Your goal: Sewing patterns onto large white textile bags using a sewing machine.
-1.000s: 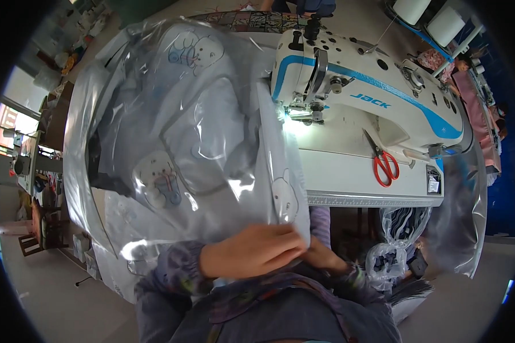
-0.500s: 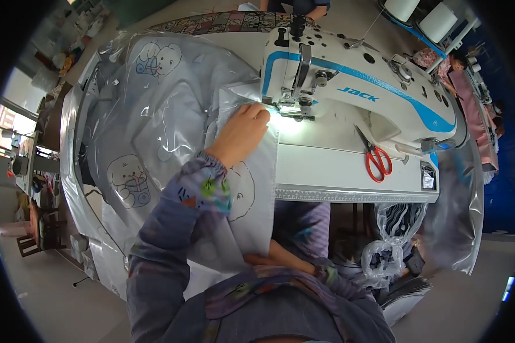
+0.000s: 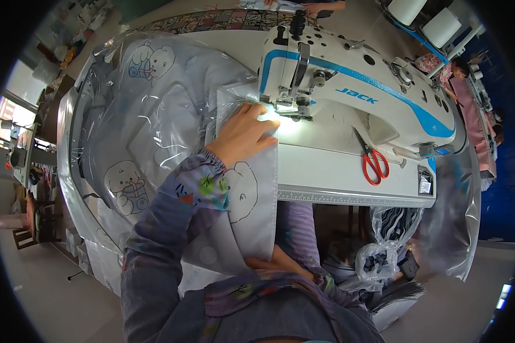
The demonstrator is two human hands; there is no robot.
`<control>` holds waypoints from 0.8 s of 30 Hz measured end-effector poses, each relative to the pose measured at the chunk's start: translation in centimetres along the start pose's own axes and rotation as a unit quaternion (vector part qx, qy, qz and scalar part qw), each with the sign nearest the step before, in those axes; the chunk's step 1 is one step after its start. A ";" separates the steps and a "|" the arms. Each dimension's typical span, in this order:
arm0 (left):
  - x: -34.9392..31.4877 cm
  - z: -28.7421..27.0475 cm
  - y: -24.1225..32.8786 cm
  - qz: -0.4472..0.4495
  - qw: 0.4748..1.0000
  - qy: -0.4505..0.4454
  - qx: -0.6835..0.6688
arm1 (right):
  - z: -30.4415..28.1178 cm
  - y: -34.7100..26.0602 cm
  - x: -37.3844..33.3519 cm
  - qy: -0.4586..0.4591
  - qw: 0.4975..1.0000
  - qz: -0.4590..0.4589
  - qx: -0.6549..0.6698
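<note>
Grey printed fabric (image 3: 252, 228) with a cartoon animal outline runs from the sewing machine (image 3: 349, 86) down to my lap. My left hand (image 3: 245, 134) lies on it just left of the lit needle area, fingers spread and pressing down. Low down, at the fabric's bottom edge, my right hand (image 3: 277, 262) grips the cloth; some of its fingers are hidden. Clear plastic sheeting (image 3: 171, 126) and more of the printed fabric spread over the left of the table.
Red-handled scissors (image 3: 375, 164) lie on the machine bed, right of the needle. Thread cones (image 3: 440, 26) stand at the upper right. A clear bag of dark strips (image 3: 392, 228) hangs below the table edge. Another person's hand (image 3: 317, 8) shows beyond the machine.
My left hand's fingers have gone from bunched to spread, with the thumb side opening toward the right. My right hand stays by the lower edge. Another person's hands have come into view at the top.
</note>
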State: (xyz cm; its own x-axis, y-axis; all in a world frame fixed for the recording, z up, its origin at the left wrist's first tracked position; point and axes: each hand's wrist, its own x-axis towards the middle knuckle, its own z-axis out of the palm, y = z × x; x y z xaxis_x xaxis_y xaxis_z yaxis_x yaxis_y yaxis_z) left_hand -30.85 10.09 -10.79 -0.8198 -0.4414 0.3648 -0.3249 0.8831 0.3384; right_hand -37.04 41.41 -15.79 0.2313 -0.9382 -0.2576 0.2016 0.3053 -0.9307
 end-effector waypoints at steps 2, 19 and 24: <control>0.4 0.1 -0.4 0.005 1.000 -0.006 0.005 | -0.6 -0.5 0.3 -0.006 1.000 0.009 0.007; -19.6 -1.3 14.6 -0.134 0.938 -0.058 -0.315 | -2.1 0.8 4.3 0.066 0.985 0.069 0.144; -36.1 4.7 8.3 -0.578 0.771 0.197 -0.179 | -0.8 3.8 3.6 0.007 0.989 0.113 0.090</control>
State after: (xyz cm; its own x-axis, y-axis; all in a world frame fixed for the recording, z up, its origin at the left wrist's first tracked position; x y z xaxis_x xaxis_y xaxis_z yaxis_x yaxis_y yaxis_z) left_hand -6.14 34.08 -25.25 0.1497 -0.9774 -0.1493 -0.5231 -0.2064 0.8269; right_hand -36.17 39.06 -20.50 0.2770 -0.8439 -0.4594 0.3123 0.5312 -0.7876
